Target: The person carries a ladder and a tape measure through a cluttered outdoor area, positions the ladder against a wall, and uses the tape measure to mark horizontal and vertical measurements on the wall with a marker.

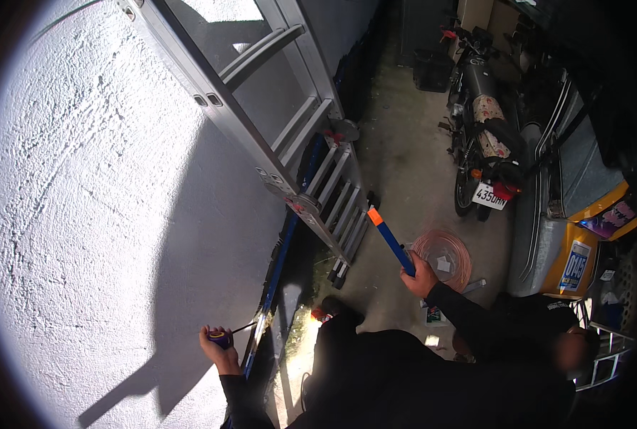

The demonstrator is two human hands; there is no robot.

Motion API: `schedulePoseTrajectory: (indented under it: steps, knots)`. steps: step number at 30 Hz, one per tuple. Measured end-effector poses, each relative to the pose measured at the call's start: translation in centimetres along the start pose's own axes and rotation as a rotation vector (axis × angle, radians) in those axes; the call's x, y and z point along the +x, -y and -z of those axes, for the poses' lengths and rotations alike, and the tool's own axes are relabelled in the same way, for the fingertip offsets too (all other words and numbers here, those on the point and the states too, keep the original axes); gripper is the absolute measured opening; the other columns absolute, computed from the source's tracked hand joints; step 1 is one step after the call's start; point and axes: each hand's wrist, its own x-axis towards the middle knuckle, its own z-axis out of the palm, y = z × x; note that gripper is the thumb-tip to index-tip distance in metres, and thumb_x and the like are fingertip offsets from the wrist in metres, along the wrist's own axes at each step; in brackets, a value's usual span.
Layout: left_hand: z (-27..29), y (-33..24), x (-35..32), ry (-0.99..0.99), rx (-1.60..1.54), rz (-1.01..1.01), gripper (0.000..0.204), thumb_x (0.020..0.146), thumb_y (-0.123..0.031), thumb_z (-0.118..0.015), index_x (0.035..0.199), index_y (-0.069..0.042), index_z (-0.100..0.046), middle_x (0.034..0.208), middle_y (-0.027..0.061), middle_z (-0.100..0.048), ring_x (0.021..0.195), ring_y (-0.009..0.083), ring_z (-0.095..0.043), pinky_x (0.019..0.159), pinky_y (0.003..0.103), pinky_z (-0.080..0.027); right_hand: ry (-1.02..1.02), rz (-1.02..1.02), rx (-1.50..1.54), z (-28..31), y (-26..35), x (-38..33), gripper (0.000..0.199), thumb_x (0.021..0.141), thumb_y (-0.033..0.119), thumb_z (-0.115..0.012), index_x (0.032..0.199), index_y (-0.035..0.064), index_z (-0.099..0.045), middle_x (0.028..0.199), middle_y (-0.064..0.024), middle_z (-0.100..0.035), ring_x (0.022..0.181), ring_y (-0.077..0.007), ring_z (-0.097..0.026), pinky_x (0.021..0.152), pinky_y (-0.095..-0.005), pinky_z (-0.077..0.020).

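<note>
Left hand (217,343): closed on a small tape measure (220,337) at the white wall (97,214).
Right hand (420,275): gripping a blue bar (390,239) with an orange tip, raised.
Beyond: ladder (318,193), copper coil (443,256), motorbike (484,136).

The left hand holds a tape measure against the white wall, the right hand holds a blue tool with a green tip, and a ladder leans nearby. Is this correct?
Not quite. In the head view the tip of the blue tool in the right hand is orange, not green. The left hand does hold a tape measure at the white wall, beside the ladder.
</note>
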Motion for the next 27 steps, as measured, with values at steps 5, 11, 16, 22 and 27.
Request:
schedulePoseTrajectory:
  steps: [5,11,16,22,27]
  knots:
    - [-19.0,7.2,5.1,0.430,-0.166,0.197,0.023,0.094,-0.027,-0.073,0.100,-0.009,-0.060,0.089,0.0069,-0.064,0.096,0.0256,-0.067,0.093,0.045,-0.057,0.012,0.150,-0.058,3.0,10.2,10.0,0.050,0.087,0.020,-0.073,0.127,-0.0039,-0.054,0.090,-0.0251,-0.070,0.081,-0.0386,-0.072,0.073,-0.0427,-0.0555]
    - [-37.9,5.8,9.8,0.481,-0.073,-0.199,0.049,0.104,-0.045,-0.061,0.129,-0.005,-0.048,0.120,0.0151,-0.056,0.105,0.0307,-0.067,0.095,0.046,-0.058,0.007,0.179,-0.032,4.5,14.1,13.9,0.053,0.090,0.027,-0.076,0.128,-0.0053,-0.056,0.094,-0.0219,-0.071,0.083,-0.0321,-0.073,0.075,-0.0407,-0.0557]
    - [-45.8,6.7,11.6,0.475,0.025,-0.444,0.053,0.110,-0.052,-0.043,0.136,-0.006,-0.040,0.116,0.0128,-0.055,0.094,0.0257,-0.068,0.078,0.041,-0.060,-0.170,-0.001,-0.012,4.7,9.7,10.3,0.050,0.089,0.028,-0.078,0.122,-0.0033,-0.058,0.090,-0.0176,-0.069,0.081,-0.0290,-0.072,0.075,-0.0406,-0.0553]
    - [-49.8,10.4,12.4,0.732,-0.045,-0.281,0.037,0.111,-0.044,-0.042,0.133,-0.014,-0.043,0.102,0.0062,-0.057,0.071,0.0172,-0.062,0.058,0.030,-0.055,-0.057,-0.206,-0.073,4.5,5.4,10.1,0.051,0.089,0.032,-0.078,0.123,-0.0013,-0.060,0.090,-0.0131,-0.070,0.085,-0.0246,-0.072,0.078,-0.0390,-0.0547]
    - [-48.8,11.6,12.3,0.531,-0.009,-0.197,0.025,0.111,-0.033,-0.043,0.131,-0.019,-0.043,0.093,0.0036,-0.056,0.055,0.0116,-0.056,0.047,0.024,-0.050,-0.128,-0.043,0.279,4.8,6.2,17.4,0.035,0.091,0.025,-0.079,0.111,0.0033,-0.061,0.084,-0.0061,-0.064,0.079,-0.0158,-0.065,0.076,-0.0352,-0.0527]
